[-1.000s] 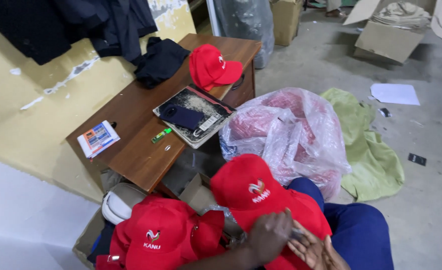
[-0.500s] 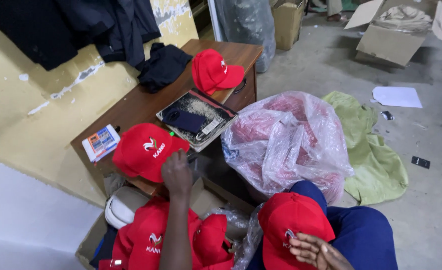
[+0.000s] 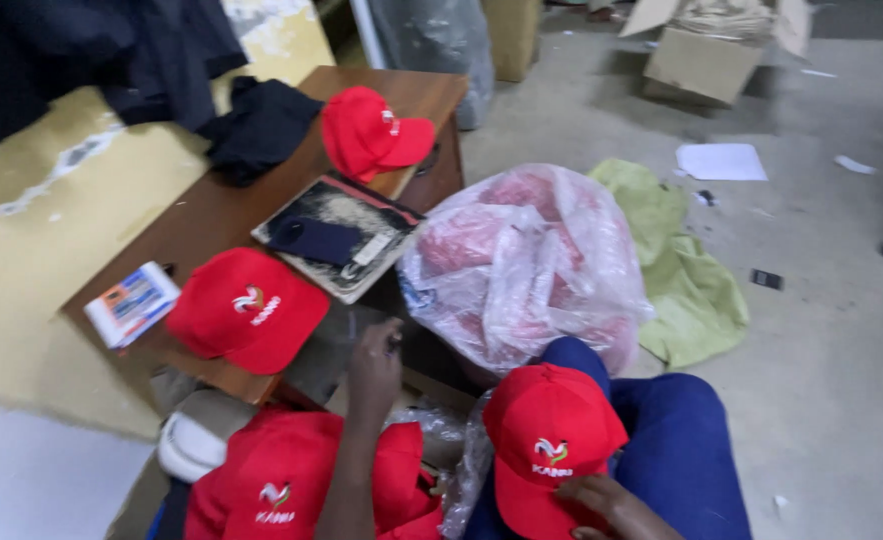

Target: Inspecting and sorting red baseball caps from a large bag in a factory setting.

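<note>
1. Far to the left of my left hand (image 3: pixel 376 355), a small printed packet (image 3: pixel 131 304) lies on the corner of the brown table (image 3: pixel 211 215).
2. Just left of that hand, a red cap on the table (image 3: pixel 247 308) rests near the edge. My hand is clear of it and grasps nothing that I can see; the fingers look loosely curled, but I cannot tell more.
3. Below the left hand, under my forearm, sits a pile of red caps (image 3: pixel 291 480), with a white cap (image 3: pixel 189 448) at its left side.
4. Above the left hand, a flat tray (image 3: pixel 346 240) with a dark item lies on the table, and beyond it another red cap (image 3: pixel 371 130) beside dark clothing (image 3: pixel 261 125).
5. Between my hands, further away, a clear plastic bag (image 3: pixel 521 260) bulges with red caps.
6. My right hand (image 3: pixel 606 505) rests on the lower edge of the red cap on my knee (image 3: pixel 549 450), fingers touching its brim; whether they grip it I cannot tell.
7. Right of that hand, a green cloth (image 3: pixel 681 270) lies on the floor.
</note>
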